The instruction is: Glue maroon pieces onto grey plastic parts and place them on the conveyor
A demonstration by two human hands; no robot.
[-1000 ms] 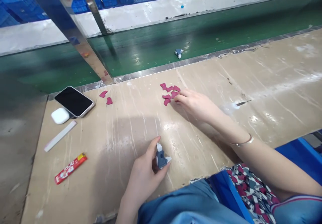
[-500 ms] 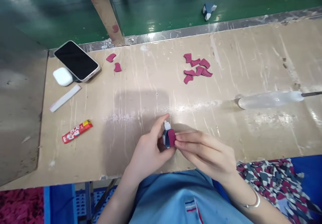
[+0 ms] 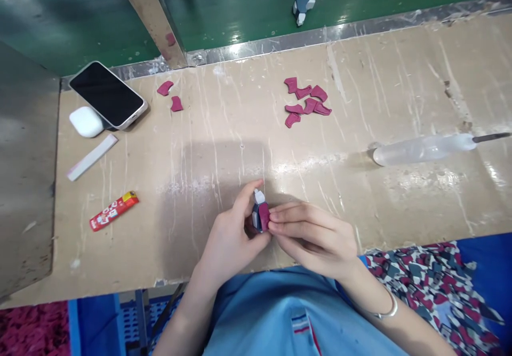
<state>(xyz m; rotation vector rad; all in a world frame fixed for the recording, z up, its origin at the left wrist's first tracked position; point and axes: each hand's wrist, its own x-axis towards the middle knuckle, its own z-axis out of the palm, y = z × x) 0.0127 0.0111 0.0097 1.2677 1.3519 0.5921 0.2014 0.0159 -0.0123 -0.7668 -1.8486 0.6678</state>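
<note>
My left hand (image 3: 236,230) is closed around a small dark-blue and white plastic part (image 3: 256,216), its pale tip pointing away from me. Against the right side of that part sits a maroon piece (image 3: 264,216), pinched by the fingertips of my right hand (image 3: 314,233). Both hands are just above the table near its front edge. Several loose maroon pieces (image 3: 311,105) lie beyond them, and two more, one of them a curved maroon piece (image 3: 176,103), are farther left.
On the left lie a phone (image 3: 108,94), a white case (image 3: 86,121), a pale strip (image 3: 92,157) and a red packet (image 3: 114,211). A clear-handled tool (image 3: 426,149) is at right. Another blue-and-white part (image 3: 303,9) rests on the green surface. Bins of pieces (image 3: 436,297) stand below the table.
The whole view has shifted slightly, and the blue-and-white part on the green surface has moved left relative to the table. My hands keep nearly the same hold on the part and maroon piece.
</note>
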